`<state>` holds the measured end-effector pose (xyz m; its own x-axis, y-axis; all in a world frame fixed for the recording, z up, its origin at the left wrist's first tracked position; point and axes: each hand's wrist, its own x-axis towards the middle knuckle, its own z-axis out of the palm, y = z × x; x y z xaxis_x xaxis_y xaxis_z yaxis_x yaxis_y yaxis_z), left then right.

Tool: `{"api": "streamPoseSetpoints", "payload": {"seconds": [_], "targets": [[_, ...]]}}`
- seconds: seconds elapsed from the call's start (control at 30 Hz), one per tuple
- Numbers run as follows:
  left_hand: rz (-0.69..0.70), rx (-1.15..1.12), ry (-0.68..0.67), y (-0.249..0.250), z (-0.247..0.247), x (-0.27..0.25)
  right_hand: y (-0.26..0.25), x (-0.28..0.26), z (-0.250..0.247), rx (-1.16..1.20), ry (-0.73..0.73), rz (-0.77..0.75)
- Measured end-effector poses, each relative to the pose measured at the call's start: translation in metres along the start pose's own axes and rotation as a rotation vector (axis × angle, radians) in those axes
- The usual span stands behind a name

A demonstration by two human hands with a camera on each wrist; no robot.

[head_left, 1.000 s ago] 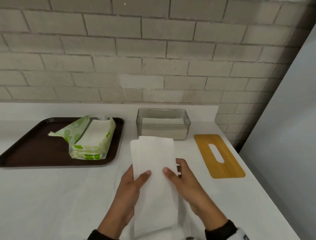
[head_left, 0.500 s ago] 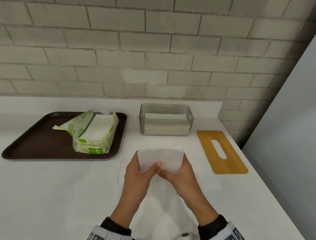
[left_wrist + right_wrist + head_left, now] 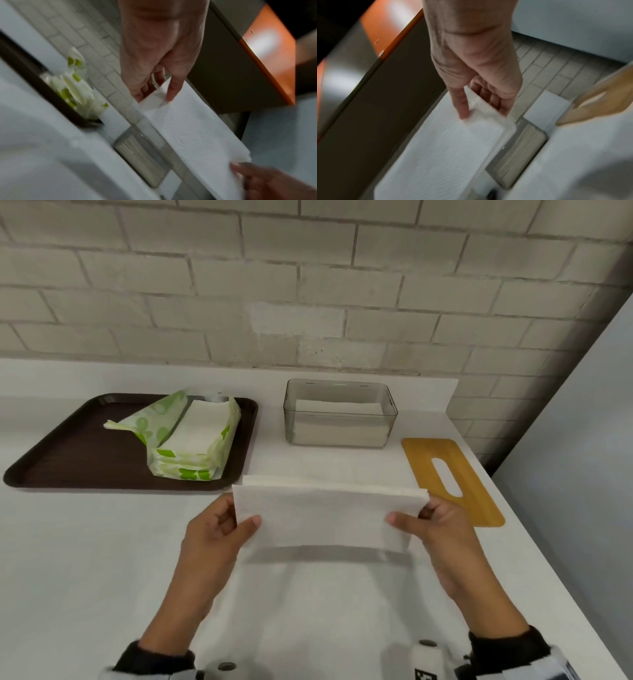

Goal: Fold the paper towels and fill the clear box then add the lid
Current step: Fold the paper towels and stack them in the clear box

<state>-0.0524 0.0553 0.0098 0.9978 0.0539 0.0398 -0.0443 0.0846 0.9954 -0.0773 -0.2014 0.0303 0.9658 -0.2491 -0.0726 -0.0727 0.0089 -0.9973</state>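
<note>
Since the earlier frames we have turned the folded paper towel (image 3: 325, 517) from a narrow strip pointing away from us into a wide band lying left to right, and our hands have slid apart to its two short ends. Our left hand (image 3: 214, 537) pinches the left end, thumb on top and fingers under it, and our right hand (image 3: 442, 534) pinches the right end the same way, so both hands are closed on the towel and it hangs just above the white counter (image 3: 85, 559), casting a shadow below. What matters for the coming move is direction and alignment: the clear box (image 3: 340, 412) sits straight ahead on the far side of the towel, near the brick wall, and its long axis runs left to right, matching the towel as we hold it now. We judge that a plain carry forward and down would lay it on the stack already inside, with no further turning; the box looks about half full. Neither hand is clearly nearer the box. Just right of the box lies the wooden lid (image 3: 452, 481), close to our right hand, while the green towel pack (image 3: 186, 436) rests on the brown tray (image 3: 68, 453) far left
</note>
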Motion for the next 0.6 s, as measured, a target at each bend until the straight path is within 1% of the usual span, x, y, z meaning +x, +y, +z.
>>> {"api": "streamPoseSetpoints", "payload": {"seconds": [0.07, 0.1, 0.17, 0.23, 0.33, 0.47, 0.6], "targets": [[-0.014, -0.011, 0.052, -0.003, 0.008, 0.001, -0.003, 0.001, 0.007, 0.118, 0.034, -0.046], [-0.026, -0.010, 0.084, -0.007, 0.012, 0.002, -0.001, 0.002, 0.011, 0.128, 0.046, -0.050], [-0.063, 0.024, 0.119, -0.019, 0.019, 0.004, 0.014, 0.003, 0.019, 0.067, 0.079, -0.017], [-0.129, 0.084, 0.124, -0.035, 0.024, 0.003, 0.035, 0.001, 0.026, 0.007, 0.097, 0.064], [-0.218, 0.128, 0.137, -0.049, 0.025, 0.002, 0.054, -0.001, 0.030, 0.005, 0.100, 0.159], [-0.224, 0.153, 0.138, -0.047, 0.028, 0.004, 0.060, 0.002, 0.031, 0.005, 0.141, 0.157], [-0.243, 0.123, 0.134, -0.043, 0.032, 0.004, 0.060, 0.002, 0.036, -0.026, 0.099, 0.179]]}}
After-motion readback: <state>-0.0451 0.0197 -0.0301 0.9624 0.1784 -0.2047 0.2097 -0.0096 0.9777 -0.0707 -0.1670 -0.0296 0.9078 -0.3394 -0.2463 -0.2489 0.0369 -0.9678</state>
